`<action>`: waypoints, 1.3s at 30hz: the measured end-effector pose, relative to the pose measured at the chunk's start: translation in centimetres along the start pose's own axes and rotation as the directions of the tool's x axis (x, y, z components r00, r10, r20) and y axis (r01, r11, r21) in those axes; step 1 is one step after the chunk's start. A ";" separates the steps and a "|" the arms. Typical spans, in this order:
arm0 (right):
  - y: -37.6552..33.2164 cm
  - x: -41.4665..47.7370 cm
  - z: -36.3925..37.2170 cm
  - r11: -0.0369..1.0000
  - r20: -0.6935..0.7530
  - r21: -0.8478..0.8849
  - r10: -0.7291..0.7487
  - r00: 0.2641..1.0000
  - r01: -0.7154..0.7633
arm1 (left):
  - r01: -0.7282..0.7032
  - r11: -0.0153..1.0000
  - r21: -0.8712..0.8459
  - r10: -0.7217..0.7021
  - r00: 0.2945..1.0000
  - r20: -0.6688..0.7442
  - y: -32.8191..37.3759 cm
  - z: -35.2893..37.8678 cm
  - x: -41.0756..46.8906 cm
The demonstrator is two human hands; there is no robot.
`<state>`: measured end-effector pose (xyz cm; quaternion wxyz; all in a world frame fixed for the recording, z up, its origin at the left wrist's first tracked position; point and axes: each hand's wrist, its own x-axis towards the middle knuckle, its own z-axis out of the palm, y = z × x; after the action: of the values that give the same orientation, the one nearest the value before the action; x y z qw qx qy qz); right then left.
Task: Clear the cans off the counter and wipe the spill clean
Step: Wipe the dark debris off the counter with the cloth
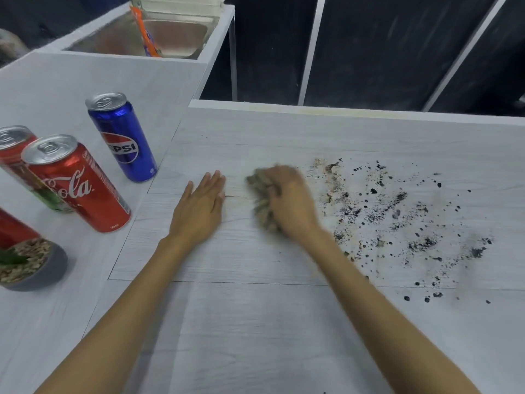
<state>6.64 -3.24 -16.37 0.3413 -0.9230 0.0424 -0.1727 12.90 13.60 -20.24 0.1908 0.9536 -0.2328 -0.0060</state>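
Observation:
My right hand (289,200) presses a crumpled brownish cloth (260,191) onto the pale counter (255,322), at the left edge of the spill (397,223), a scatter of dark specks and tan smears. My left hand (200,206) lies flat on the counter, fingers together, holding nothing. On the left stand a blue Pepsi can (122,137), a red Coca-Cola can (76,183) and a red-and-green can (17,157) behind it. Another red can (14,228) shows at the left edge.
A small grey pot (34,265) with pebbles and a green plant sits at the front left. A raised white box with a metal sink (136,38) and an orange packet (145,32) stands at the back left. Dark panels lie beyond the counter's far edge.

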 end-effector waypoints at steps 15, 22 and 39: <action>5.5 4.1 -3.2 0.969 0.003 -0.156 0.195 0.981 -0.192 | -0.020 0.998 0.057 0.019 1.000 0.006 -0.1 0.0 0.1; -1.9 -3.4 4.0 0.939 0.120 -0.292 -0.153 0.981 0.182 | -0.007 1.000 -0.002 0.007 1.000 -0.016 -0.4 0.2 0.2; -1.5 -0.7 3.1 0.987 0.103 -0.139 -0.068 0.992 0.082 | -0.009 1.000 -0.004 0.009 0.999 -0.038 -0.2 0.2 0.4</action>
<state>7.04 -0.03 -17.79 0.2690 -0.9535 0.0032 -0.1363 13.32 13.55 -20.46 0.1972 0.9521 -0.2332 0.0126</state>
